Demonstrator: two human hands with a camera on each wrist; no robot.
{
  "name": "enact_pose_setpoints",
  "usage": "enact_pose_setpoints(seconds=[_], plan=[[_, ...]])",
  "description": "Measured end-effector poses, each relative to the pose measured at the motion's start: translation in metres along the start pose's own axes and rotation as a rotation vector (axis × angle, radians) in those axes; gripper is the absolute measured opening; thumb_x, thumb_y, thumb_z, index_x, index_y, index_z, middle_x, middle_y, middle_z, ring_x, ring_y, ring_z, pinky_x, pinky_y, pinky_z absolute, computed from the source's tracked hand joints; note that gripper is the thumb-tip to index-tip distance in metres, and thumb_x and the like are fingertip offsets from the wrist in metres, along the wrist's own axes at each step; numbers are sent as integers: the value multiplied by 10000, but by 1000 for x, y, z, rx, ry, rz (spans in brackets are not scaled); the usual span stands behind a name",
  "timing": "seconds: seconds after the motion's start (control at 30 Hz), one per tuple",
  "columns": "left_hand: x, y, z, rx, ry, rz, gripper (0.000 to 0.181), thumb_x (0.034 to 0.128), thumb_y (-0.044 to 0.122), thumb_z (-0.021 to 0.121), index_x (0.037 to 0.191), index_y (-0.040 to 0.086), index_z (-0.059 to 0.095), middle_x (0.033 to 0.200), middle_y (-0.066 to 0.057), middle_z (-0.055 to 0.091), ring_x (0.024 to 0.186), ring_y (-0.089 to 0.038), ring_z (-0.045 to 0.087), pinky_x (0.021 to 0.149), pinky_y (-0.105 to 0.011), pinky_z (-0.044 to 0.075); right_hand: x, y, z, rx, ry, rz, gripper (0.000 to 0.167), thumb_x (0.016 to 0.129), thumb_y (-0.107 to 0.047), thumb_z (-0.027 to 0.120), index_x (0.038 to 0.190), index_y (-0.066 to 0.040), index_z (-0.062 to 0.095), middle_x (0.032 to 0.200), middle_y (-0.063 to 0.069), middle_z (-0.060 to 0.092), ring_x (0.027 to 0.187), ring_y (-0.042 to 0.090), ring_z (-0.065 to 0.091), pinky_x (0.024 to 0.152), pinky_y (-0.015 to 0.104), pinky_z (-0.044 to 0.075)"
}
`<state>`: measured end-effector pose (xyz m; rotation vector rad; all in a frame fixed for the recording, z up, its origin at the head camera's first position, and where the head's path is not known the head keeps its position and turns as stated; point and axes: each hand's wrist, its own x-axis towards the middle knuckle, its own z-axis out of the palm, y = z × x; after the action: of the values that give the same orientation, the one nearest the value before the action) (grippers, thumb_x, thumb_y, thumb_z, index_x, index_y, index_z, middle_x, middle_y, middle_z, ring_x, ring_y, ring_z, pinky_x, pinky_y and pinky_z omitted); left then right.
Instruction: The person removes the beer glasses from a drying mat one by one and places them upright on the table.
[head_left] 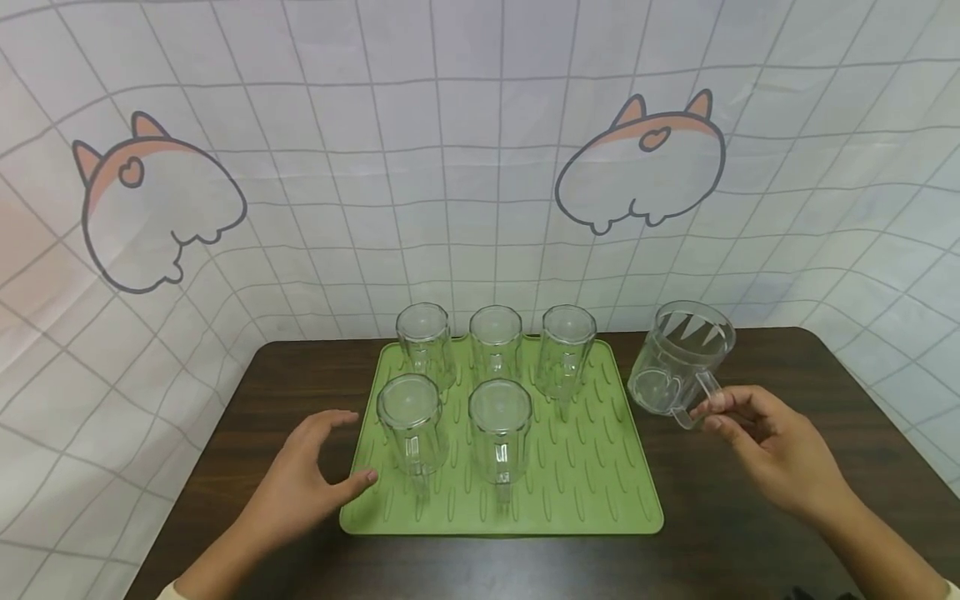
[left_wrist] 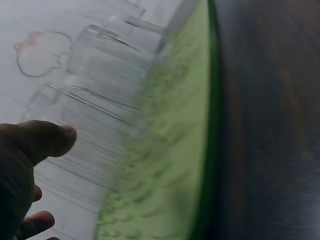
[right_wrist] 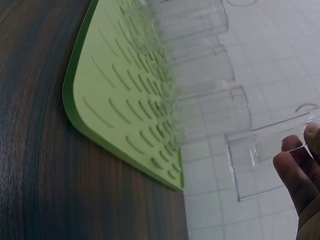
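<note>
Here the right hand (head_left: 780, 454) pinches a clear, colourless mug (head_left: 675, 367) by its handle (head_left: 682, 417), the left hand (head_left: 300, 479) spread-fingered.

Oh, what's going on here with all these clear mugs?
A person's right hand holds a clear mug by its handle, to the right of the green mat. Five other mugs stand on the mat, three behind and two in front. The left hand is at the mat's left edge, holding nothing.
</note>
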<state>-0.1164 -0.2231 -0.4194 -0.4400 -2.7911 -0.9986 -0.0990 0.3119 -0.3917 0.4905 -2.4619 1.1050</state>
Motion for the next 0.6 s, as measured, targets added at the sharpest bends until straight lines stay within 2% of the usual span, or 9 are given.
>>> enact_pose_setpoints(seconds=[0.23,0.4,0.6], plan=[[-9,-12,17,65,-104,-70,851,755,453,913,1426,75,551,1429,-176,526,1343,-473,423,1017,-687,374,3,14,0,-25,-9,20,237,925,106,686,1066,-65,602,1029,-86,715,836,-8,678,669,146,513],[-10,-16,24,104,-138,-97,914,706,484,933,1429,69,559,1430,-208,515,1349,-484,405,1023,-689,373,6,30,2,-40,1,19,254,907,135,690,1079,-34,608,1037,-93,698,847,-43,661,678,133,515],[-14,-19,29,121,-155,-123,967,673,503,944,1428,41,555,1429,-235,508,1347,-499,396,1037,-682,365,8,45,0,-20,-3,46,212,935,124,661,1081,-13,591,1051,-45,699,869,-15,674,707,140,528]])
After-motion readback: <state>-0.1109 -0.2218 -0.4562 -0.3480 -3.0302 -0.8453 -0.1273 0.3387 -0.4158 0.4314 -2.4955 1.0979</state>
